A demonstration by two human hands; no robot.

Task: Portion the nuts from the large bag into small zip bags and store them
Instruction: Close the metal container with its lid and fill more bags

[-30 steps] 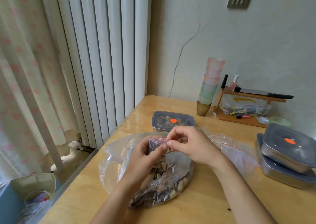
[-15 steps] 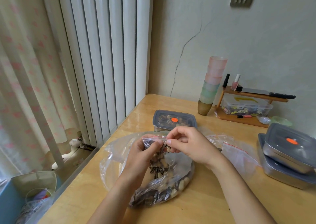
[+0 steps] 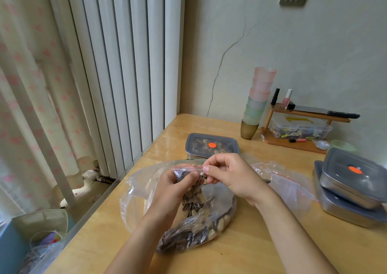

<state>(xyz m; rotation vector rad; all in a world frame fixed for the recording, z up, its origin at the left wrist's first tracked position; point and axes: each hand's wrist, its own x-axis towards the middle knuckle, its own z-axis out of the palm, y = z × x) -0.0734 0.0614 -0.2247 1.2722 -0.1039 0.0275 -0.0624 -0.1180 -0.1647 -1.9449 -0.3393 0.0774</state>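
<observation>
Centre frame: small bag (image 3: pixel 185 172), part-filled with seeds and nuts, held up just over the large bag (image 3: pixel 201 227) lying slack on the tabletop (image 3: pixel 251 244), likely to catch spills. Left grip (image 3: pixel 169 192) clenched round the small bag's body from the left, taking the weight and steadying it. Right grip (image 3: pixel 232 175) pinching the red zip (image 3: pixel 188 166) at its right end, thumb and forefinger together; looks like sealing, judging by the pinch. Mouth pointing up, bottom hanging toward the large bag; long axis near upright, slightly tilted; zip line running left to right across the frame. Cannot tell how much of the zip is already closed. Upper centre: lidded box (image 3: pixel 211 146) of nuts, probably the store. Right of the grips: spare zip bags (image 3: pixel 291 181) flat on the tabletop, handy for the next portions.
</observation>
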